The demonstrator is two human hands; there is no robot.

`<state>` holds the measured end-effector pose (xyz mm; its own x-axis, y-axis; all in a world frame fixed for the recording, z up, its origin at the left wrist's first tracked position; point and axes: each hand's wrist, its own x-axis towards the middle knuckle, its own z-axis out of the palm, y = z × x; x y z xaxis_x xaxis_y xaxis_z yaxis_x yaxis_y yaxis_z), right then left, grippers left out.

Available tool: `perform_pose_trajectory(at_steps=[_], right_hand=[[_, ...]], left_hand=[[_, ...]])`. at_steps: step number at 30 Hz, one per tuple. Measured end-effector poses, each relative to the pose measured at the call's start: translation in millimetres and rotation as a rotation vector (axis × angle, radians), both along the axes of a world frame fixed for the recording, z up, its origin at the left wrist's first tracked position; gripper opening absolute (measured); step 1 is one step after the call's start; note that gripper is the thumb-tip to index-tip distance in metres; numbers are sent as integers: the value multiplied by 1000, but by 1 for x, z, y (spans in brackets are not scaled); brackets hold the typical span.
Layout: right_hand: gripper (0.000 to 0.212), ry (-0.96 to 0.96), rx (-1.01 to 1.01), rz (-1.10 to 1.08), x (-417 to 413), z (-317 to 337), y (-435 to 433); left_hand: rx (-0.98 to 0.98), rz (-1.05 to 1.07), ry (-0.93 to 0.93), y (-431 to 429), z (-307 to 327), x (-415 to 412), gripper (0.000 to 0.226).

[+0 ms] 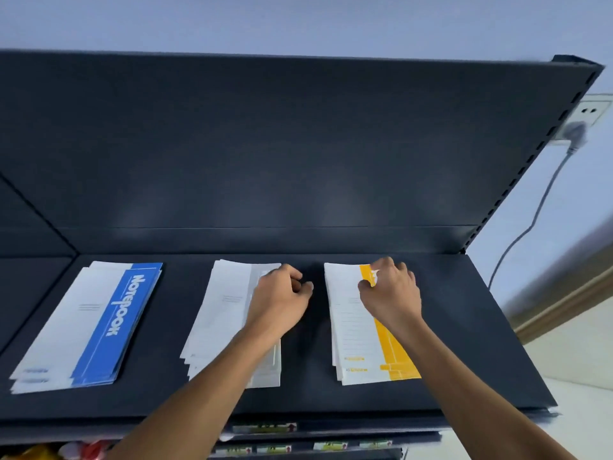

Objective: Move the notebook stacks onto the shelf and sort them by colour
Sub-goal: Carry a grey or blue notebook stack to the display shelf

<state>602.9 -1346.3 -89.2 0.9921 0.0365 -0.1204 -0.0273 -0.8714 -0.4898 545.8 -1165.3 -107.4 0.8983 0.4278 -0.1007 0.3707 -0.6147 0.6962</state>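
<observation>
Two bare forearms reach up from the near edge, over the price labels point(265, 428) on the lower tiers, and onto the dark shelf point(464, 327). Three piles lie flat in a row, well apart: blue stack point(99, 327) at the left, grey stack point(225, 313) in the middle, yellow stack point(361, 343) on the right. Left hand point(282, 293) hangs over the grey stack's far right corner, fingers curled in together; whether it grips anything, cannot tell. Right hand point(389, 288) sits on the far end of the yellow stack, fingers bunched, pinching at the yellow band. Off right, a white cable point(534, 220) hangs from a wall socket point(590, 114).
</observation>
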Motion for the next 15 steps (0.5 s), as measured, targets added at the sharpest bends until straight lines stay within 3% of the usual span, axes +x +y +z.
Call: perform_pose_trajectory(at_steps=[8,15], right_hand=[[24,-68,160,373,-37,42,133],[19,-95,198,575,-113,75,301]], left_hand=[[57,67,-140,122,47,-73,9],[105,237,-195,288,83,-199,6]])
